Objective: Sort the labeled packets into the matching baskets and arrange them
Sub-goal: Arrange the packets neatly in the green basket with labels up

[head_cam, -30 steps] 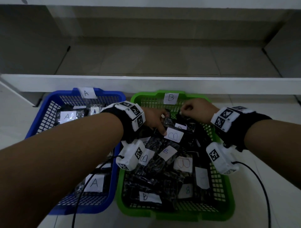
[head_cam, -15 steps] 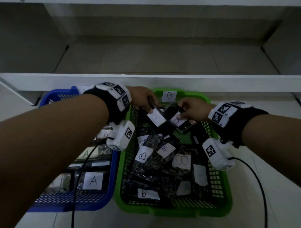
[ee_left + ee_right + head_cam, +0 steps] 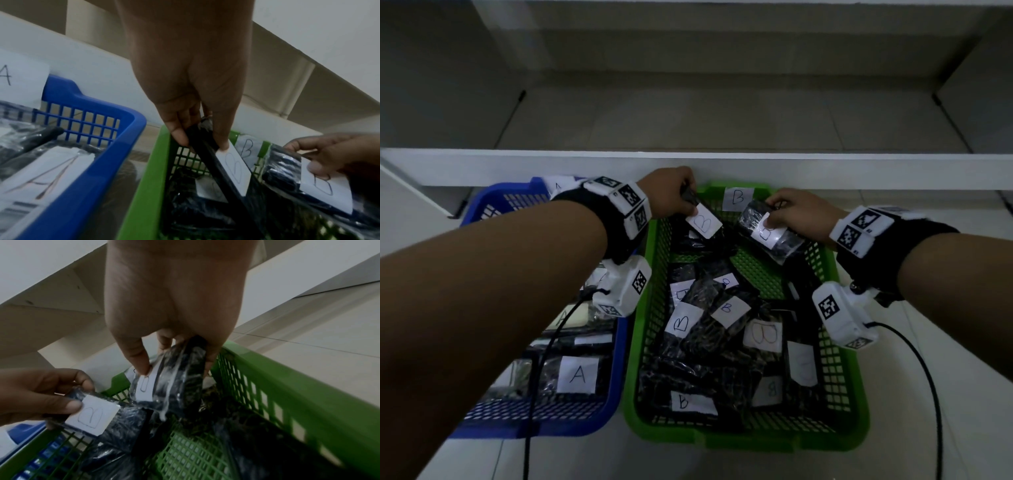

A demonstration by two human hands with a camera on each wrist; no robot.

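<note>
A green basket (image 3: 849, 383) tagged B holds several dark packets with white B labels. To its left sits a blue basket (image 3: 616, 387) tagged A, with A packets inside. My left hand (image 3: 681, 202) pinches the top edge of a B packet (image 3: 703, 224) at the green basket's far left corner; in the left wrist view this B packet (image 3: 232, 172) hangs from my fingers. My right hand (image 3: 787, 216) grips another B packet (image 3: 770, 236) at the far right, seen closer as a tilted B packet (image 3: 180, 382) in the right wrist view.
A white shelf edge (image 3: 722, 168) runs just behind both baskets, with an open compartment above it. Bare green mesh (image 3: 756, 274) shows in the basket's far middle. Black cables (image 3: 924, 377) trail from both wrist cameras over the pale floor.
Both hands have lifted their B packets from the middle of the green basket and carried them toward its far wall. The left hand moved up and left; the view shifted slightly.
</note>
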